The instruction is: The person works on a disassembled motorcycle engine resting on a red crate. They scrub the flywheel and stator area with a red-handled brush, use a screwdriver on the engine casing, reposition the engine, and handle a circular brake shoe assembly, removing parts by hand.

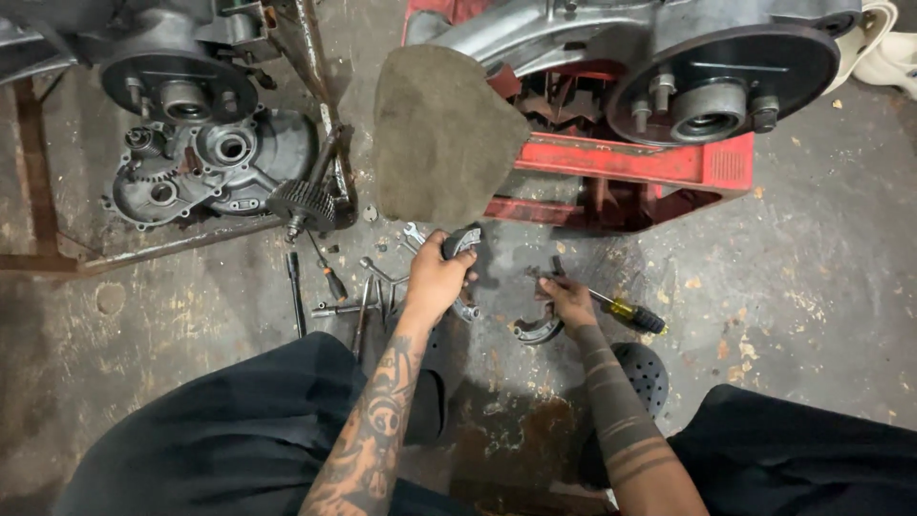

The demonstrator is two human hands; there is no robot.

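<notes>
Nearest the camera, a curved brake shoe [537, 330] is pinched on the floor by the right hand [567, 298]. Another brake shoe [462, 243] is gripped by the closed left hand [436, 279]. Both are judged rigid, greasy and best held mid-arc. A screwdriver [626, 311] lies beside.

Left hand [437, 277] clenched; right hand [567, 298] curled, both arms outstretched.

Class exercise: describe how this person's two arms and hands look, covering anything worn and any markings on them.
Both forearms are bare, with no sleeves or gloves. The left hand follows a forearm with dense pictorial tattoos, including a face-like figure. The right hand follows a forearm ringed by several dark tattooed bands. No watch or rings show.
</notes>
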